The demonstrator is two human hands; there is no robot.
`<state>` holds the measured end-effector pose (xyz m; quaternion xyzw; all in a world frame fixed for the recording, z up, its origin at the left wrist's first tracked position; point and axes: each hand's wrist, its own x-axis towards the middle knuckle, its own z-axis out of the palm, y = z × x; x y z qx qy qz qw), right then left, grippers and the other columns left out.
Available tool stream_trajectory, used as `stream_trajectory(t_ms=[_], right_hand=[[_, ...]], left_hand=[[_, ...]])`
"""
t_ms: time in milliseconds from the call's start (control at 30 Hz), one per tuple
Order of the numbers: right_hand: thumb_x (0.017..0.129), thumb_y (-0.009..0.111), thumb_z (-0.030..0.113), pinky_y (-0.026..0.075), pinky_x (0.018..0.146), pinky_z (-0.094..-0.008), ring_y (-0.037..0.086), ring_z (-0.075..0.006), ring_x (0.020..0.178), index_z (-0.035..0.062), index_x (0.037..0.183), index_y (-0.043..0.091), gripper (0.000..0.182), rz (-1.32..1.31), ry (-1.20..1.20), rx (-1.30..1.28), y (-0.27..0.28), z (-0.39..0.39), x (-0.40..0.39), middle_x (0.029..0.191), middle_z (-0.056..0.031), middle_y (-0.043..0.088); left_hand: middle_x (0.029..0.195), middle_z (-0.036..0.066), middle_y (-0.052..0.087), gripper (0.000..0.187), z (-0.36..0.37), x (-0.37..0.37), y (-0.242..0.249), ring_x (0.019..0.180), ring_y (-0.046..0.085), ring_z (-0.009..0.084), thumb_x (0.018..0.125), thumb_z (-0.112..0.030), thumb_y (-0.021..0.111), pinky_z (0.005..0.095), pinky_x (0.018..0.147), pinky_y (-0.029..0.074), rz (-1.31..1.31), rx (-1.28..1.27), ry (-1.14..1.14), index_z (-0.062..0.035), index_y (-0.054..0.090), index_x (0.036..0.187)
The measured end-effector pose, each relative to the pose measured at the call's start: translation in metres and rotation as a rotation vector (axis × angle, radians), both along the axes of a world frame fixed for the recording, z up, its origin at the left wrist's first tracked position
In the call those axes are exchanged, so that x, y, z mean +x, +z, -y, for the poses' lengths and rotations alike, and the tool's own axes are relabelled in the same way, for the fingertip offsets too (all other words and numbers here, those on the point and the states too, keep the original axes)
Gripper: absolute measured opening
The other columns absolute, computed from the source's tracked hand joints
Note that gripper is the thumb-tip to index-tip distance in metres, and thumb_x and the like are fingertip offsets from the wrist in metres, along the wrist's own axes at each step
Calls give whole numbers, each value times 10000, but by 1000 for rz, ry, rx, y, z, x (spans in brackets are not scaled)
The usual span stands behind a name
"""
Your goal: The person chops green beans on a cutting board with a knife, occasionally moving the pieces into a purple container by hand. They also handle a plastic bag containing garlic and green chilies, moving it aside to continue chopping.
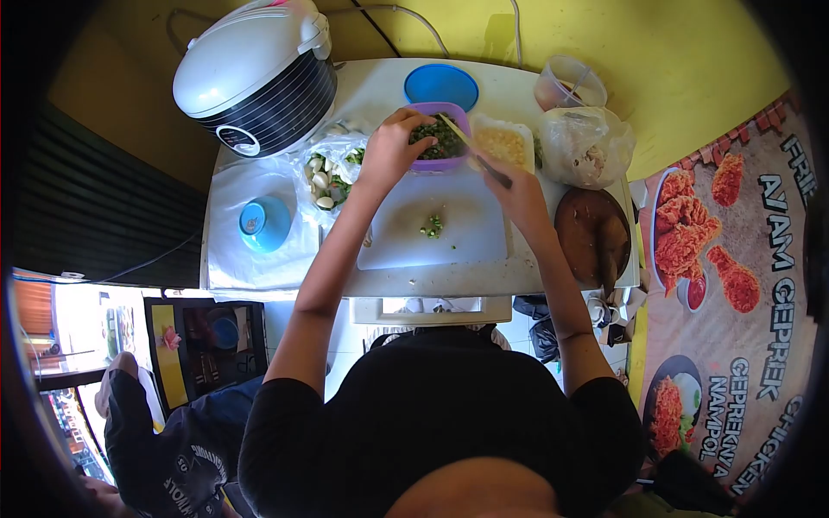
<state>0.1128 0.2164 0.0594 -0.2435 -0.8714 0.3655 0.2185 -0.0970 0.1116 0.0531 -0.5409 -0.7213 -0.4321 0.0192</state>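
Observation:
My right hand grips a knife, its blade slanting up and left over a purple container. Chopped green vegetable pieces fill much of that container. At its left rim is my left hand, thumb and fingers apart, fingertips reaching over the greens near the blade. Below both hands lies a white cutting board with a small heap of green bits on it. Just right of the container stands a tub of pale yellowish pieces.
A blue lid lies behind the container. To the left are a bag of garlic and greens, a blue bowl and a rice cooker. On the right sit a stone mortar, a plastic bag and a clear tub.

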Motion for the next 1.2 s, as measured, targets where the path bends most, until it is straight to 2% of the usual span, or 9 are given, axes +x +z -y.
stream_trajectory(t_ms=[267,367,433,567,633,733,933,1067,1200], right_hand=[[867,605,147,463,624,-323,590,-284,647,247,1270,577,416,102,18,56,-23,17,41,795,-188,609],[858,626,120,461,637,-284,558,-192,618,213,1268,584,423,75,15,-167,-27,24,60,798,-185,608],[857,633,100,457,650,-255,500,-119,624,172,1268,585,420,6,36,-231,-31,28,68,790,-139,623],[870,623,103,449,618,-248,481,-78,623,152,1278,576,414,-54,55,-276,-33,42,71,736,-81,605],[872,626,108,427,568,-235,479,-61,590,150,1289,570,423,-9,15,-490,-28,50,70,680,-34,563],[877,629,141,404,523,-231,462,-58,542,155,1295,567,422,33,54,-476,-37,48,66,640,-33,525],[915,590,169,386,491,-213,430,-49,537,155,1313,552,400,284,172,-286,-25,37,60,633,15,482],[920,586,184,373,454,-219,414,-50,499,159,1316,548,399,188,305,-371,-26,37,67,604,13,480],[946,551,200,356,390,-214,399,-47,415,142,1361,491,423,297,148,-506,-12,54,79,580,-5,505]], left_hand=[[959,2,675,153,14,12,-18,906,621,228,779,-240,703,369,838,447,-303,-46,138,-138,738,888],[928,-2,673,130,18,18,-23,932,608,207,790,-235,692,381,884,420,-317,-22,161,-131,738,852],[908,4,670,126,22,22,-24,961,597,197,795,-232,685,394,920,406,-318,-13,172,-121,736,830],[1042,51,635,182,36,32,-26,1071,553,237,832,-269,660,462,999,350,-435,15,190,-125,720,926],[1098,70,616,208,43,38,-23,1098,540,253,843,-280,651,486,1018,333,-439,-2,185,-125,710,970],[1179,83,585,236,53,47,-16,1134,522,263,844,-248,662,474,1030,323,-364,4,222,-130,688,1047],[1165,115,579,250,87,69,-17,1079,558,296,836,-125,650,430,939,431,25,74,113,-90,648,1083],[1163,132,580,277,103,76,-28,1044,585,310,829,-86,651,375,885,472,223,-2,40,-61,635,1104],[1167,139,579,347,112,82,-28,1040,592,314,804,-104,685,371,893,474,352,-132,-70,-57,619,1141]])
